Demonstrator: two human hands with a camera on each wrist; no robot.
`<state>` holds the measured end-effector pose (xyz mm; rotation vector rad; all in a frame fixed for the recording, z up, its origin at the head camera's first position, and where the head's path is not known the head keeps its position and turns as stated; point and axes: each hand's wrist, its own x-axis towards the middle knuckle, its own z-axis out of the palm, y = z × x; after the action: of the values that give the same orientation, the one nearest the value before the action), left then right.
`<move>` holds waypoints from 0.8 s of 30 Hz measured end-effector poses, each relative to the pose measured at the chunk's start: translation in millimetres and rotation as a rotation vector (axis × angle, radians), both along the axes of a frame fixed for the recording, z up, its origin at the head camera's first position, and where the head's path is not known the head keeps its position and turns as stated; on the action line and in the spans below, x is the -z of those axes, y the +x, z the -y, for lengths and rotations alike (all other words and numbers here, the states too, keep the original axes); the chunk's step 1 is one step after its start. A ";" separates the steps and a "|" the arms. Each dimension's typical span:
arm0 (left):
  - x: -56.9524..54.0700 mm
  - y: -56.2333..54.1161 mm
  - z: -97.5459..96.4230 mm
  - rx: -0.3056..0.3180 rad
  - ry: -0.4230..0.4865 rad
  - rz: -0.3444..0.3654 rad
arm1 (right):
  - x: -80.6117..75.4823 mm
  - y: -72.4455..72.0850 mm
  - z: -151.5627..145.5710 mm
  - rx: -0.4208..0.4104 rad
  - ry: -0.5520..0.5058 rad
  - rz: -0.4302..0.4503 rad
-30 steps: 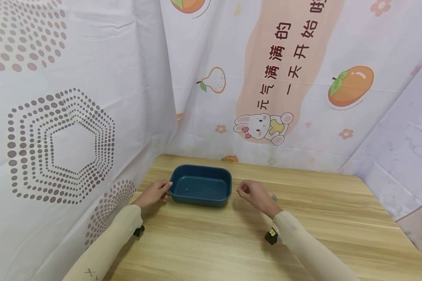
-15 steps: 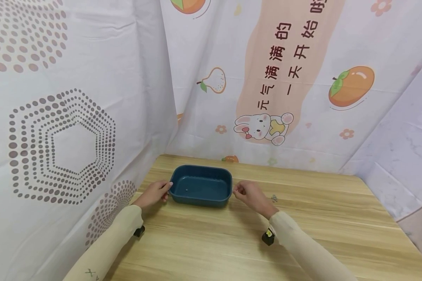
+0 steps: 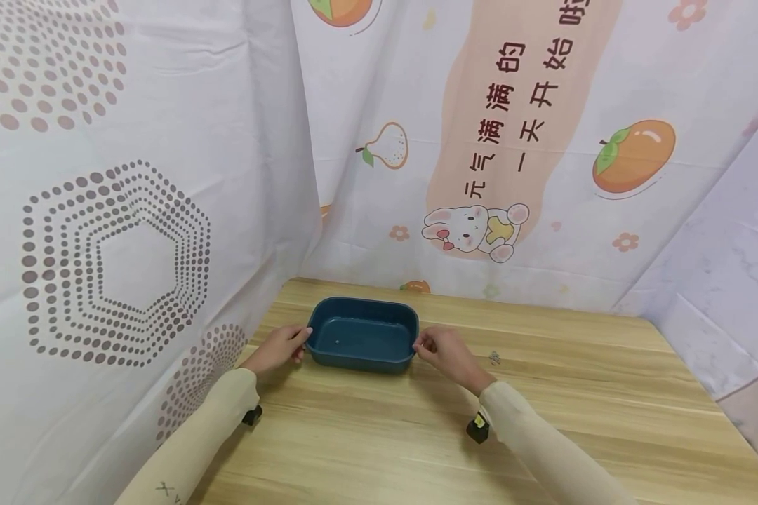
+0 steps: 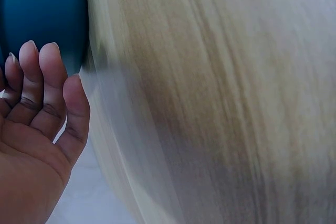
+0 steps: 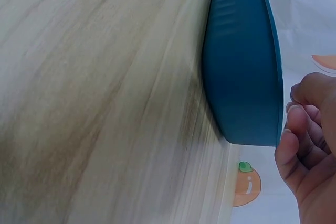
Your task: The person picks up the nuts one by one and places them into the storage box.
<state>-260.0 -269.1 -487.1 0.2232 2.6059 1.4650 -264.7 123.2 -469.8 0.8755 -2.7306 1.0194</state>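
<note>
A dark blue rectangular basin (image 3: 361, 364) stands on the wooden table. My left hand (image 3: 281, 346) grips its left end, thumb on the rim and fingers along the outer wall; in the left wrist view the fingers (image 4: 31, 85) lie slightly bent against that wall, thumb hidden. My right hand (image 3: 445, 353) is at the right rim, thumb and index finger pinched together. A tiny dark edge of a small metal piece (image 5: 292, 97) shows between those fingertips; its kind is too small to make out. One small grey piece (image 3: 337, 342) lies inside the basin.
A little heap of small grey metal pieces (image 3: 495, 358) lies on the table (image 3: 568, 393), right of my right hand. Printed white curtains (image 3: 354, 231) hang behind the table and at its left side. Black wrist devices (image 3: 478, 428) sit under both sleeves.
My right hand has moved left from beside the basin to its right rim, fingers still pinched. My left hand and the basin have stayed in place.
</note>
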 end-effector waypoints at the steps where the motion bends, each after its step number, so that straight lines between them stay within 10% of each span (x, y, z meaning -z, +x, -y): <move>1: -0.1 0.0 -0.2 0.000 0.001 0.001 | 0.2 0.0 0.5 -0.002 0.000 -0.003; 24: 1.1 0.2 -2.2 -0.004 0.013 0.005 | 2.3 3.5 8.6 -0.007 0.027 -0.037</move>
<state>-259.8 -267.0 -488.2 0.2156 2.5949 1.4828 -261.1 114.6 -472.0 0.8989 -2.7193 0.9598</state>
